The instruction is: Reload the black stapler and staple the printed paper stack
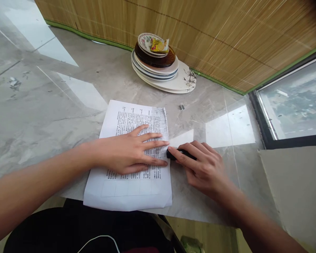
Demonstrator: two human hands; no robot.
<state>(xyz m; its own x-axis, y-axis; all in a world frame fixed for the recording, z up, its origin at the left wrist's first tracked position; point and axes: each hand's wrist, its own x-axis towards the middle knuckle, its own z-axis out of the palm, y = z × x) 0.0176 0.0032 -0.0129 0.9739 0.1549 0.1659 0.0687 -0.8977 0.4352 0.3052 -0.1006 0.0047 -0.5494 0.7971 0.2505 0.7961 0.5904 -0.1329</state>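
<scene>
Sheets of white paper [116, 191] with dense printed text lie on the grey marble-look tabletop, their lower edge passing the table's near edge. My left hand [127, 151] rests flat on the paper, fingers spread toward its right side. At the right edge of the sheets, my right hand [204, 165] is closed around a small black stapler [171, 154]. The stapler's front end meets the paper's edge beside my left fingertips; most of its body is hidden under my right fingers. Small grey pieces, looking like staples [182, 107], lie beyond the paper's upper right corner.
Behind the paper stands a stack of plates [155, 73], topped by a small yellow packet [159, 45]. A bamboo blind [200, 28] with green edging hangs along the back. A dark-framed window [295, 95] is at right. Small bits [14, 83] lie far left.
</scene>
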